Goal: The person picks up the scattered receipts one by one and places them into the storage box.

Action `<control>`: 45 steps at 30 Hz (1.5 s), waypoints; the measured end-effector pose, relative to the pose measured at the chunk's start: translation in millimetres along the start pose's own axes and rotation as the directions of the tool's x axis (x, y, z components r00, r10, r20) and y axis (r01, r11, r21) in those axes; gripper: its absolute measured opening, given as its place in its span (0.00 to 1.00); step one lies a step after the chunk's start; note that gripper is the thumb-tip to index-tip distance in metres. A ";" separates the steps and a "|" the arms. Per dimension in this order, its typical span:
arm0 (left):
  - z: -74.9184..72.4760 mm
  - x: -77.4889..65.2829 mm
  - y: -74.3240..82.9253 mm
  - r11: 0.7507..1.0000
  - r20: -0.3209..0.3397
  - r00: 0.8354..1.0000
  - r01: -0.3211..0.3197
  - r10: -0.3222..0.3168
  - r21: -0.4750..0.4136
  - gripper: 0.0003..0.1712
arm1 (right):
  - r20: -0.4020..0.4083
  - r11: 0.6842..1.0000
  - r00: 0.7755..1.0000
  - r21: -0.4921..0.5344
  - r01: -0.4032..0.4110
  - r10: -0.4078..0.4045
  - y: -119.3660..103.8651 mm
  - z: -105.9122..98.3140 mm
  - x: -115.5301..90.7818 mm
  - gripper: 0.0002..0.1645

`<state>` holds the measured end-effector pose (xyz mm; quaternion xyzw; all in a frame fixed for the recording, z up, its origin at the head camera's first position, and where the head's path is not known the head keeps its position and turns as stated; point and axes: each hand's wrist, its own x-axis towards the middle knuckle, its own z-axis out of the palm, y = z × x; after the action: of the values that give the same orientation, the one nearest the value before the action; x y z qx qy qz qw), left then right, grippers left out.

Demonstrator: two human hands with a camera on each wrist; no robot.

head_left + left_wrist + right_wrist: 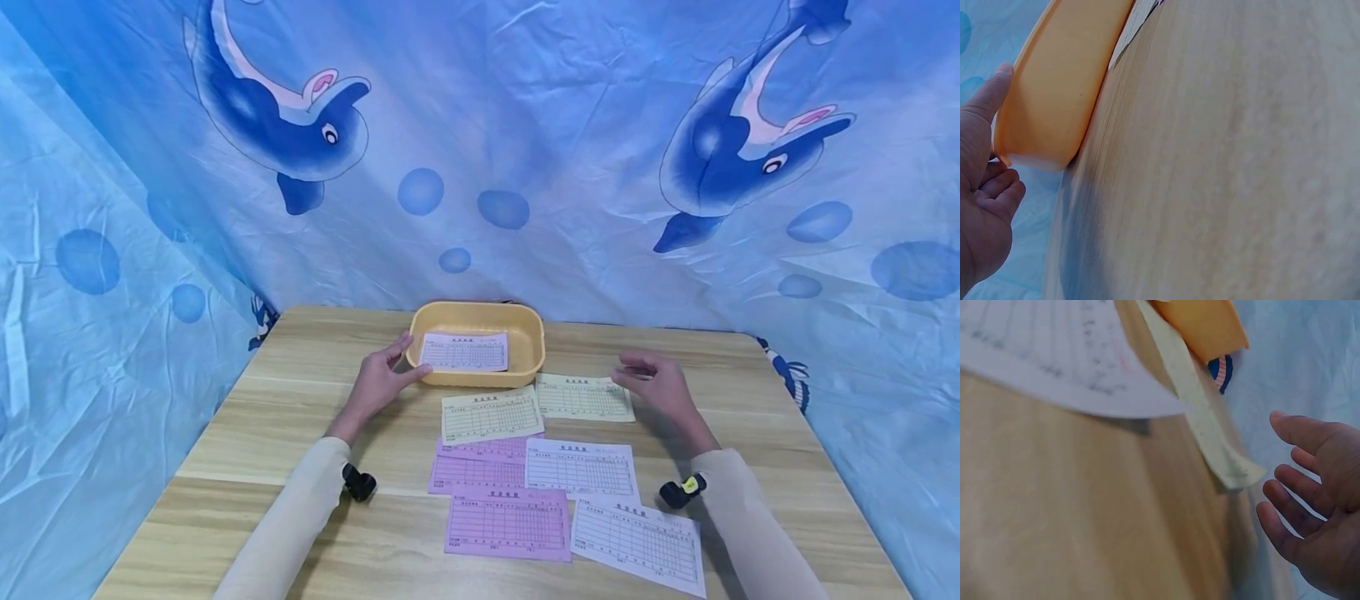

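While the orange tray (480, 380) is pinched by the left grip (381, 382) | pale form (465, 353) tucked inside | right grip (660, 387) is spread kinda loose near a yellowish form (576, 397)

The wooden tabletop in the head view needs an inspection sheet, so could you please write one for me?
Surface: wood-grain tabletop, with forms spread in front of the tray.
Job's things: orange-yellow tray near the back edge, with a pale form inside; yellow forms, pink forms and white forms on the table, some overlapping.
Clutter: nothing seen.
Hands: left hand holds the tray's left end; right hand is beside the rightmost yellow form, holding nothing.
Cables: nothing seen.
Surroundings: blue dolphin-print curtain behind and at both sides.
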<state>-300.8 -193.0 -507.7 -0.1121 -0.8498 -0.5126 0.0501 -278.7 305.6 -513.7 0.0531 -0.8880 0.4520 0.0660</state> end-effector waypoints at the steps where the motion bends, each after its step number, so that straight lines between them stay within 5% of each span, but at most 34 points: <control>1: -0.2 -0.2 0.2 1.000 -0.002 1.000 0.002 -0.002 -0.001 0.53 | 0.006 1.000 1.000 0.007 -0.026 0.026 2.9 0.4 -1.2 0.32; 6: -1.0 -0.4 -0.7 1.000 0.000 1.000 0.017 -0.017 -0.001 0.53 | 0.027 0.996 0.996 0.021 -0.089 0.088 12.8 1.0 -6.8 0.35; 21: -1.2 -1.0 1.0 0.999 0.014 0.999 0.042 -0.042 -0.026 0.52 | 0.041 0.998 0.998 -0.041 -0.036 0.038 17.4 8.1 -6.1 0.35; 37: -1.3 1.0 -0.7 0.999 0.011 0.999 0.031 -0.031 -0.020 0.51 | 0.002 0.988 0.999 -0.145 -0.049 0.050 13.9 4.0 -12.0 0.16; 45: -0.7 1.0 -1.1 0.999 0.017 0.999 0.028 -0.027 -0.025 0.52 | -0.021 0.989 0.998 -0.141 -0.054 0.052 15.7 -2.5 -15.5 0.18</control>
<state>-302.1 -194.0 -508.1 -0.1054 -0.8450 -0.5231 0.0343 -265.8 317.4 -527.2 0.0208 -0.9182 0.3900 0.0654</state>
